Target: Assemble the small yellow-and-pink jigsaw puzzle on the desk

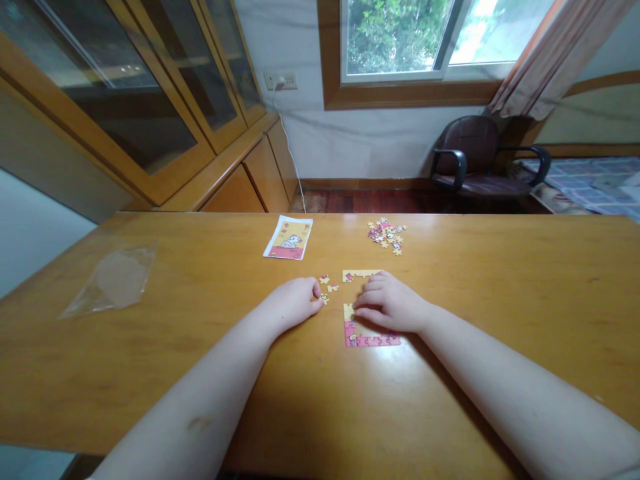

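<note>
Fingers of the left hand were curled inward, tips against a small loose piece; whether they pinched it could not be told. The right hand, at its 3 o'clock, lay palm-down, fingers bent and gripping nothing, on the partly built puzzle frame, whose pink edge showed at 6 o'clock. A yellow strip lay at that hand's 11 o'clock and a pile of pieces at 12. A picture card lay at the left hand's 12 and a plastic bag at its 9, all on the table.

Left hand, right hand, forearms bare.
</note>
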Motion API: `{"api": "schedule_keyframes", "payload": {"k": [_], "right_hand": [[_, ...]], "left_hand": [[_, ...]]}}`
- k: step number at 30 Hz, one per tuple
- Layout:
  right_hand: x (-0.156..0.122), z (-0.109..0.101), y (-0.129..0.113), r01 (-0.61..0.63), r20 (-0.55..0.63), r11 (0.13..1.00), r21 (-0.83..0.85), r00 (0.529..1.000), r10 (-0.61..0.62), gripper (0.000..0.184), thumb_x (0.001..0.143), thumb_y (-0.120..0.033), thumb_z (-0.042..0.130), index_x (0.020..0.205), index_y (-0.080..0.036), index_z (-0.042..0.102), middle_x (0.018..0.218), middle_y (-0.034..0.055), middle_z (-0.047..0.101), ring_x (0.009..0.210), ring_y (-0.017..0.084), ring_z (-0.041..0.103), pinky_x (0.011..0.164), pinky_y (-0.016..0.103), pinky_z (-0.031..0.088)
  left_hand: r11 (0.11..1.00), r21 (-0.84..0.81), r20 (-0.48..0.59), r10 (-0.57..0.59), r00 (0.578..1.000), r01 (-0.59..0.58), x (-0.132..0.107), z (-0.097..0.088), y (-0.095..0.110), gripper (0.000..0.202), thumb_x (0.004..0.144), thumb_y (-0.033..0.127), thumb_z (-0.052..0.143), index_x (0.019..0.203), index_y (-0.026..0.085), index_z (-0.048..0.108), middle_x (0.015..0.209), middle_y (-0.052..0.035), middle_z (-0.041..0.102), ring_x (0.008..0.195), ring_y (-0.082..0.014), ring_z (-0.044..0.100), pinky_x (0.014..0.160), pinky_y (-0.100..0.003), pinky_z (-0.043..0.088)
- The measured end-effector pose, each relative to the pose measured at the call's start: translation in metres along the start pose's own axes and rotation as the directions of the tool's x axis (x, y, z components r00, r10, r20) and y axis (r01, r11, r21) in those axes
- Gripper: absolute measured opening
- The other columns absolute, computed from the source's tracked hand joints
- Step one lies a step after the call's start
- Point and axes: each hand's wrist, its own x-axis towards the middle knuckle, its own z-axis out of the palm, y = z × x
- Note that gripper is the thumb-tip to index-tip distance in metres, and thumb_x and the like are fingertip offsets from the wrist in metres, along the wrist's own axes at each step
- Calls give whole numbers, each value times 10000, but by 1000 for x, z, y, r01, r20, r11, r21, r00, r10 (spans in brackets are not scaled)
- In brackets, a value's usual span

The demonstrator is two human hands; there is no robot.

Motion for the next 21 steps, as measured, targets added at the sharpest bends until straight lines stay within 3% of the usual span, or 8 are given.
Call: {"api": "schedule_keyframes", "payload": {"k": [7,12,15,21], "right_hand": [[1,-2,-2,-3,3,1000,-7,1000,3,219,911,-347,556,897,-205,722,787,59,697,785,171,609,803,334,368],[0,-1,-1,4,2,1000,-20,1000,-4,238,920,-362,540,902,-208,721,787,63,698,785,171,611,798,336,376],[0,0,0,2,0,1000,-21,1000,-2,240,921,-358,539,902,-206,723,787,65,697,784,171,609,799,335,376],[-1,2,0,-5,1,1000,-15,1000,5,224,916,-345,551,899,-202,723,782,59,693,780,169,604,802,335,368]], "left_hand": [[994,-13,-26,109,994,-110,-1,2,5,92,791,267,537,788,217,614,819,-35,687,711,-195,617,598,-280,400],[997,16,-137,74,988,-73,-4,2,8,225,780,386,583,920,210,592,901,-62,678,789,-226,636,631,-295,420],[998,40,-127,60,990,-55,-5,2,10,252,768,409,602,930,216,608,907,-66,682,829,-241,643,664,-302,435],[999,33,-86,39,996,-36,-4,4,14,167,776,303,564,900,216,634,859,-62,687,813,-236,646,680,-307,446]]}}
